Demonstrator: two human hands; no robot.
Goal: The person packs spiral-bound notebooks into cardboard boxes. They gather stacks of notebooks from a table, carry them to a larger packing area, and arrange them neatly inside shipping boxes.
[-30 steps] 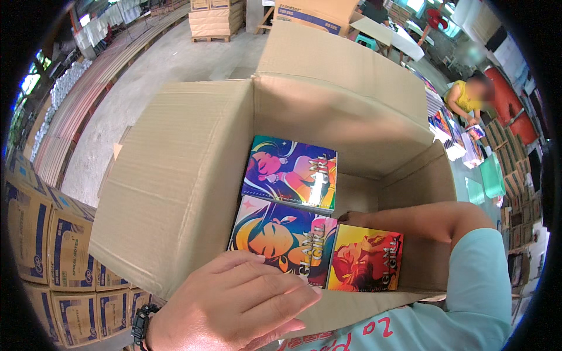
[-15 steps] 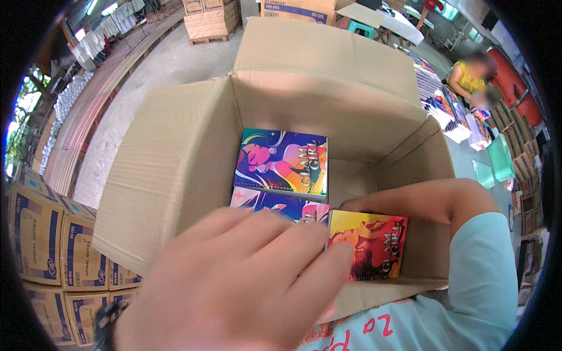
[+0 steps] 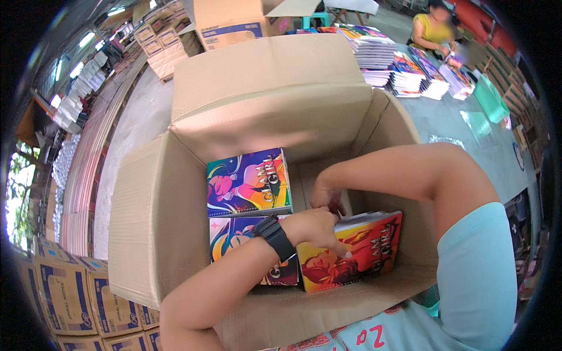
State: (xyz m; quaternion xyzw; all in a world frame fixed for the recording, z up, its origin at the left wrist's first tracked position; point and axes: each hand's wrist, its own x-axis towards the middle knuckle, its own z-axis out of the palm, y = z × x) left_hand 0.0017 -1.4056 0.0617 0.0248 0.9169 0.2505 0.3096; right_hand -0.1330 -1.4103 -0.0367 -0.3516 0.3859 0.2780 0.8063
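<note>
Inside the carton [image 3: 137, 216], the red-and-yellow notebooks [image 3: 364, 253] sit askew by the near edge, toward the near right corner; the left hand [image 3: 322, 228] lies over their upper left corner, a finger on the cover, though whether it grips cannot be told. The right hand [image 3: 329, 199] reaches down just behind them, fingers bent and partly hidden, its grip unclear. Purple-covered notebooks [image 3: 249, 182] lie toward the far left corner.
</note>
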